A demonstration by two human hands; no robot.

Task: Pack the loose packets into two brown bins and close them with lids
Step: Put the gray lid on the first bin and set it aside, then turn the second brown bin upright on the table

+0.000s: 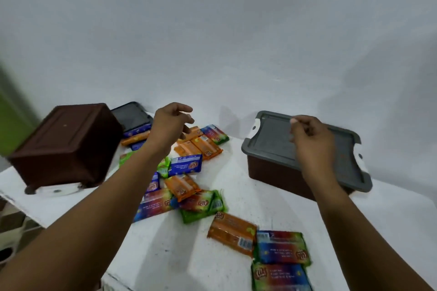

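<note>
Nearest the lens, a rainbow-striped foil packet with green edges (279, 277) lies flat at the near right of the white table (236, 269). It touches a second rainbow-striped packet (282, 247) just behind it, which in turn touches one end of an orange foil packet (230, 231). The left fingers (183, 111) are spread and loosely bent, released and holding nothing. The left hand (169, 126) hangs above the far end of the heap of loose packets (186, 179), whose orange, blue, green and rainbow wrappers are scattered across the middle of the table, several overlapping. The right fingers (294, 123) are loosely curled with nothing seen in them. The right hand (312, 142) is over the flat dark grey plastic lid (269, 139), and whether the fingertips touch it cannot be told. That lid sits on the rectangular brown plastic bin (276, 173) on the right side of the table, with a far white latch (256, 125) at one end and a near white latch (360, 158) at the other. At the table's left edge an upturned brown plastic bin (66, 144) stands tilted, its base facing up and toward the camera, with a white clip (56, 190) at its lower rim. Behind it, by the white wall (236, 30), a second dark grey lid (131, 116) lies just beside blue and orange packets.
</note>
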